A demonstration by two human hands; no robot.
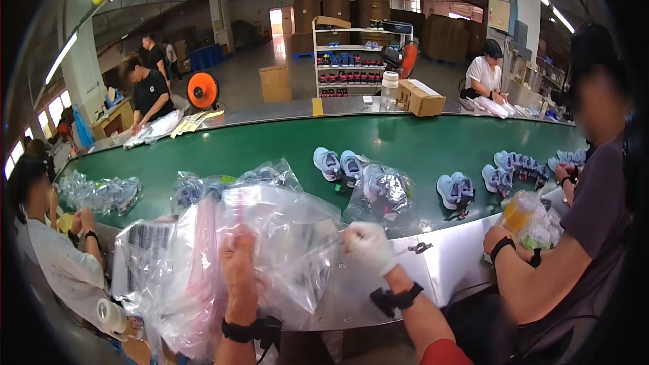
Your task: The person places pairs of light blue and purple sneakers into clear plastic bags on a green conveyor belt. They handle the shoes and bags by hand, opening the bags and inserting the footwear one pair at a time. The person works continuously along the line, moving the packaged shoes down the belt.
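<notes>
A large clear plastic bag (284, 230) is stretched between my two hands, above the metal edge of the line. My left hand (238, 260) is bare and closed on the bag's left part, its fingers somewhat blurred. In a white glove, my right hand (370, 247) pinches the bag's right edge. Beneath and left of my left hand lies a heap of clear and pinkish plastic bags (172, 284). Just beyond the hands, a pair of light blue sneakers in clear plastic (385, 189) sits on the green belt, beside an unbagged pair of sneakers (338, 164).
The green conveyor belt (270, 142) carries more shoes (455, 190), some bagged (111, 192). A co-worker at right (574, 230) holds a bag; another person (64, 250) works at left. Beyond the belt stand a cardboard box (420, 99), an orange fan (203, 90) and a shoe rack (351, 61).
</notes>
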